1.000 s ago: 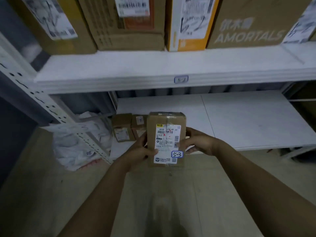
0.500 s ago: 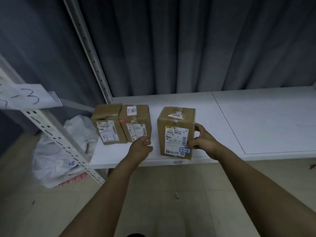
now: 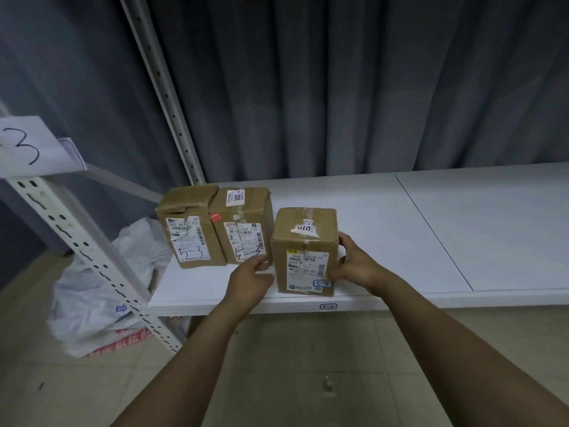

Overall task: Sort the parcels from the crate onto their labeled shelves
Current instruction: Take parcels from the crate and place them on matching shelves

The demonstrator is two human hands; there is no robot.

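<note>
The paper sign is cut off by the picture's left side, only a "3" showing. Fine print on the parcel by the shelf front edge is too small to read.

This is a parcel storeroom. White slotted-steel shelving carries brown cardboard parcels with barcode shipping labels, hand-marked 5-3. A small shelf-edge tag repeats that code.

A pleated grey fabric curtain hangs as the backdrop, its folds dropping out of sight. On the beige tiled floor, at lower left, lies a crumpled white plastic bag (blue and red print, unreadable). A small pale scrap rests on the tiles, well apart from the bag.
</note>
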